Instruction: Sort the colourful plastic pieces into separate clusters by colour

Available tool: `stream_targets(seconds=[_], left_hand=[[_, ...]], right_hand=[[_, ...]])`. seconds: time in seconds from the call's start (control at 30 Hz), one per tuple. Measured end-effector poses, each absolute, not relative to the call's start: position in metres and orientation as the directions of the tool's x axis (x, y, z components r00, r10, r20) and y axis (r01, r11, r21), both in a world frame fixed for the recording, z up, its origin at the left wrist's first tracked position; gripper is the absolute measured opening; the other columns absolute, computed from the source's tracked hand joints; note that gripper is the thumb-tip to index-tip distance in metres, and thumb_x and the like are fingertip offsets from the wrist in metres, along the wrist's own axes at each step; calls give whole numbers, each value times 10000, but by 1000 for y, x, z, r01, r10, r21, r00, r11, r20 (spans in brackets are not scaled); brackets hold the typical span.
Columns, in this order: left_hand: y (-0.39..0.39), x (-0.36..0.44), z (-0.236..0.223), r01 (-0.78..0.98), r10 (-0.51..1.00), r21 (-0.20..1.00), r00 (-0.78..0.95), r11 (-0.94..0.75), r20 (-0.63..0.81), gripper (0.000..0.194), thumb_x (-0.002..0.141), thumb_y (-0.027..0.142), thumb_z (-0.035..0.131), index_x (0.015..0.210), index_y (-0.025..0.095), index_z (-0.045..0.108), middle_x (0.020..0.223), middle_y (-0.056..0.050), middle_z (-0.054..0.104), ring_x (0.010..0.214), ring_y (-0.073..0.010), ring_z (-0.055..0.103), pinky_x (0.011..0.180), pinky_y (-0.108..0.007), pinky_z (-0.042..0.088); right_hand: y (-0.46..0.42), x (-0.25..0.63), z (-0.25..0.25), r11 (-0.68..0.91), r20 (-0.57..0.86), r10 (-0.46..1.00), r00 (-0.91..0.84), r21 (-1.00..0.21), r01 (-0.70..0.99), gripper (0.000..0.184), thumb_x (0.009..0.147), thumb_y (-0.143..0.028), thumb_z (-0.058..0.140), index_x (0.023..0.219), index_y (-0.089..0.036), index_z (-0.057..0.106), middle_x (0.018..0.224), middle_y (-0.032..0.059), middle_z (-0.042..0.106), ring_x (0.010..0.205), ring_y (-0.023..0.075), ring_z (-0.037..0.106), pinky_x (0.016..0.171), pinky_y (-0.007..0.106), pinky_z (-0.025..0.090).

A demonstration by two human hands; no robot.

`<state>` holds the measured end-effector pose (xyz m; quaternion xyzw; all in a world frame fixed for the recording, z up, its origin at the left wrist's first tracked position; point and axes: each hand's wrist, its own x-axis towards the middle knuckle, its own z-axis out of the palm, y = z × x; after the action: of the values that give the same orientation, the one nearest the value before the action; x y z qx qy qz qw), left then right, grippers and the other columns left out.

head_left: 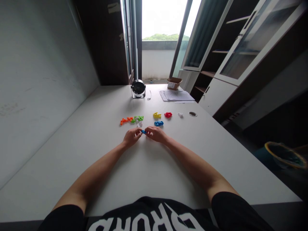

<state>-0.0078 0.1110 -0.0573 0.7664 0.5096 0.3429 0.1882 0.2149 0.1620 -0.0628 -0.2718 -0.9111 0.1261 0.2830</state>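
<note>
Between my two hands is a small blue plastic piece (pixel 143 132), pinched from both sides just above or on the white table. My left hand (pixel 132 136) grips its left end, and my right hand (pixel 156 133) has its right end. Just beyond my fingers lie white pieces (pixel 140 124), green pieces (pixel 139 118) and a row of orange pieces (pixel 126 120) stretching left. More blue pieces (pixel 158 123) rest past my right hand, with yellow pieces (pixel 157 115) and red pieces (pixel 168 114) behind them. The exact shape of the held piece is mostly hidden by fingers.
A small white piece (pixel 180 115) lies near a round cable hole (pixel 192 114) on the table (pixel 101 179). Farther back are a round black-and-silver device (pixel 138 89), a thin cord (pixel 149 95), paper sheets (pixel 176 95) and an open cardboard box (pixel 174 83). Cabinets (pixel 223 67) stand at right.
</note>
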Motion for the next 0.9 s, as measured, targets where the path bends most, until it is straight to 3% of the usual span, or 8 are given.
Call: stream_targets(seconds=[0.4, 0.6, 0.73, 0.9], left_hand=[[114, -9, -60, 699, 923, 603, 270, -384, 275, 222, 889, 326, 581, 1022, 233, 733, 810, -5, 716, 680, -139, 592, 675, -235, 437], [117, -10, -65, 710, 927, 599, 249, -371, 280, 210, 888, 282, 560, 999, 237, 733, 843, -12, 724, 711, -154, 616, 689, -255, 437], [118, -11, -66, 722, 923, 579, 262, -380, 280, 203, 891, 294, 552, 954, 237, 737, 867, -22, 731, 747, -167, 623, 683, -259, 434], [116, -9, -63, 728, 927, 575, 269, -373, 261, 203, 891, 293, 549, 953, 239, 735, 879, -19, 736, 729, -164, 614, 664, -259, 422]], right_hand=[[167, 215, -66, 808, 428, 584, -690, -380, 449, 172, 962, -341, 588, 989, -201, 682, 864, 35, 667, 741, 131, 595, 672, 230, 410], [185, 239, -57, 732, 291, 680, -673, -331, 596, 125, 902, -314, 661, 960, -205, 681, 796, 14, 649, 680, 125, 554, 603, 226, 334], [199, 260, -53, 659, 175, 752, -635, -226, 718, 92, 848, -265, 698, 929, -222, 692, 739, 15, 657, 666, 149, 555, 565, 247, 293], [207, 279, -46, 547, 131, 837, -532, -161, 821, 117, 822, -193, 693, 935, -219, 687, 849, 55, 712, 708, 184, 602, 565, 265, 298]])
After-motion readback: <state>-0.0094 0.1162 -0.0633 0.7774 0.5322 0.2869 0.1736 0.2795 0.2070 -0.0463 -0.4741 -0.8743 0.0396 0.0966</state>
